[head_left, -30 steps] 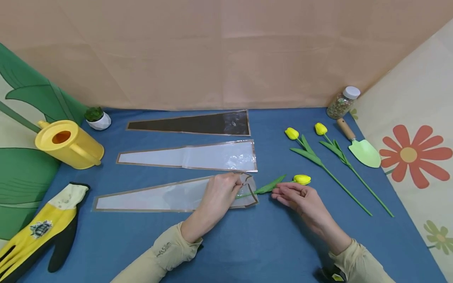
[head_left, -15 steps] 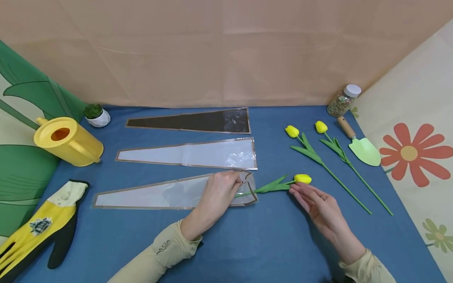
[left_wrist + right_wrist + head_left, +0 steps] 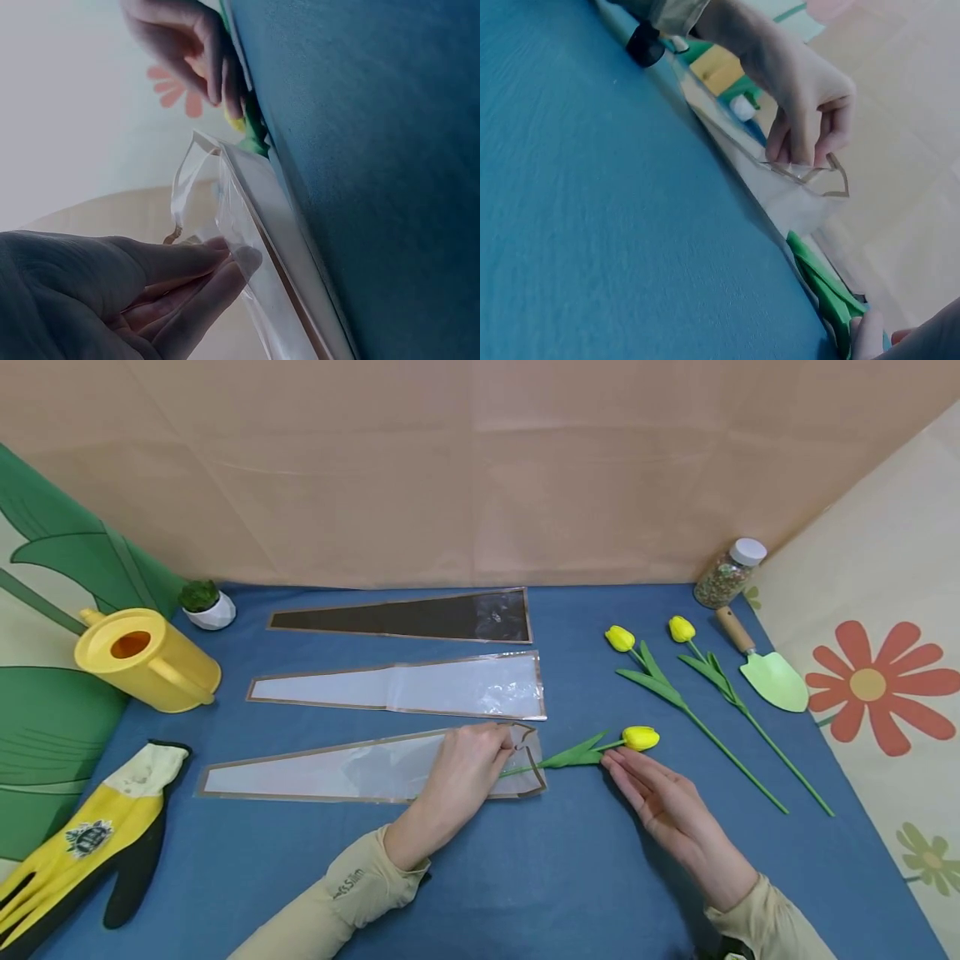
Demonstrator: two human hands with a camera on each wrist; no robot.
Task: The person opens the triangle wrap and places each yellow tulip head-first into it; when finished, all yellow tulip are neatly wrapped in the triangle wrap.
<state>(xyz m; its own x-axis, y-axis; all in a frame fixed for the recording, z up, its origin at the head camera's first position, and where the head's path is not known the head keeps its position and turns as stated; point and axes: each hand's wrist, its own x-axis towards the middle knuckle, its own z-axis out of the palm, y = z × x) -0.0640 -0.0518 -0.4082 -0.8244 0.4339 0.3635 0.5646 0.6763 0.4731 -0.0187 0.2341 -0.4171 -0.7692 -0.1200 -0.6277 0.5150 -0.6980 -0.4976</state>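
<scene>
While the left hand [image 3: 467, 768] pinched the sleeve mouth, these notes were taken:

Tulip axis: the tulip [image 3: 592, 750] lay almost level on the blue table [image 3: 570, 877], long axis running 3 to 9 o'clock; yellow head [image 3: 640, 737] pointed to 3 o'clock, stem end tucked into the clear sleeve [image 3: 360, 770].

Sleeve axis: wide mouth faced 3 o'clock, narrow tip pointed to 9 o'clock; it lay nearest the person of three sleeves.

Left fingers: curled, thumb and fingertips [image 3: 238, 264] pinched the upper film of the mouth and held it lifted open.

Right fingers: the right hand [image 3: 660, 793] had fingers nearly straight and together, tips touching the stem just under the head; nothing was gripped.

Change: against a second ago, the right hand sat further toward 3 o'clock, at the head rather than the leaves; the left hand's pinch stayed put.

Nearby: two more tulips [image 3: 678, 693] lay at 2 o'clock.
</scene>
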